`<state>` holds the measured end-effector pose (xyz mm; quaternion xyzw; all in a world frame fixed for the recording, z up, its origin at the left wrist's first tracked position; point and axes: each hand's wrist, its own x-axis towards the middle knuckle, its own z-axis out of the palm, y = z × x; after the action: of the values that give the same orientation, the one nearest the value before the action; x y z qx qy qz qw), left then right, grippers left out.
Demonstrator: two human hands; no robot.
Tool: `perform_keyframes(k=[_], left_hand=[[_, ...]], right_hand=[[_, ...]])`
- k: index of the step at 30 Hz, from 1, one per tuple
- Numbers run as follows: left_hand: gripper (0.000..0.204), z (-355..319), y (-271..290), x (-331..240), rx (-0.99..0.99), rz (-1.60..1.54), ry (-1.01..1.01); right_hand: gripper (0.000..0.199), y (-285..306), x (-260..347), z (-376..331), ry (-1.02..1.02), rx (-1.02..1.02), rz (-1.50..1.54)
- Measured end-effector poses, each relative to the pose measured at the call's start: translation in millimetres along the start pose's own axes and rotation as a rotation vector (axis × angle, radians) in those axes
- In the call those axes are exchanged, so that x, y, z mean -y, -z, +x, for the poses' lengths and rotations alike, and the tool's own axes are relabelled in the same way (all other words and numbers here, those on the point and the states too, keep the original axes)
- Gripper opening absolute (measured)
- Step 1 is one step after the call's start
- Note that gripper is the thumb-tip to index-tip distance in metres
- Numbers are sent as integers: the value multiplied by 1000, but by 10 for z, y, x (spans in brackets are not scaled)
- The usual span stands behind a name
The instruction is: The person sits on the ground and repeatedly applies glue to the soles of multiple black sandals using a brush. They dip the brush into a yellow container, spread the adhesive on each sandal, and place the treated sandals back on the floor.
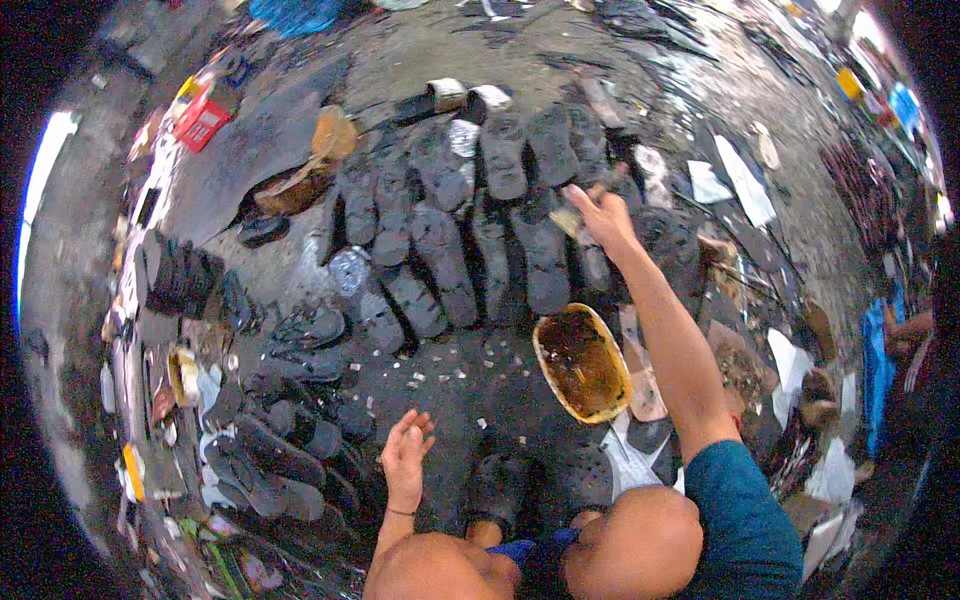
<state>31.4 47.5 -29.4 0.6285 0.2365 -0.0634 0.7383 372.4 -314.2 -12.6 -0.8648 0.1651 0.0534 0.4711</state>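
Dark shoe soles [437, 262] lie side by side in rows on the ground in front of me. Over the right part of these rows reaches my right hand [603, 220], blurred, its fingers drawn together. A pale tan piece [566, 221] shows just under its fingertips; I cannot make out what it is. My left hand [404, 462] hovers above the ground near my left knee, fingers apart and a little bent, holding nothing. Between the soles and my right knee stands a yellowish oval tub [541, 352] with brown, sticky-looking stuff inside.
More dark soles and sandals [270, 455] are heaped at the left, with a stack of dark pieces [178, 272] behind. A red crate [201, 118] is at the far left. White scraps [745, 180] lie at the right. Another person's hand [910, 328] shows at the right edge.
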Motion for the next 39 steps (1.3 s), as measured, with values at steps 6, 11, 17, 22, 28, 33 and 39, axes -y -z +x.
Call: perform_keyframes(k=[6, 11, 17, 22, 28, 33, 39], left_hand=[[21, -121, 186, -844, 9, 962, -423], [18, 940, 478, -1437, 278, 1402, -578], [28, 2035, 1683, -2007, 82, 1583, -147], [34, 2515, 2526, -1854, -326, 1378, -76], [52, 3228, 3725, -1593, -543, 1710, 158], [64, 3780, 4507, -1509, -625, 2093, 21], [40, 4375, 4395, -1763, 210, 2169, -642]], right_hand=[[37, 23, -616, -1474, 18, 202, 353], [30, 595, -1397, -1834, 65, 90, 294], [36, 1394, -585, -1478, 94, -78, 125], [39, 1704, -95, -644, 106, -100, 69], [26, 914, 738, -495, 182, -2, 17], [28, 578, 991, -903, 16, 26, -36], [41, 430, 1101, -1444, -285, 9, -190]])
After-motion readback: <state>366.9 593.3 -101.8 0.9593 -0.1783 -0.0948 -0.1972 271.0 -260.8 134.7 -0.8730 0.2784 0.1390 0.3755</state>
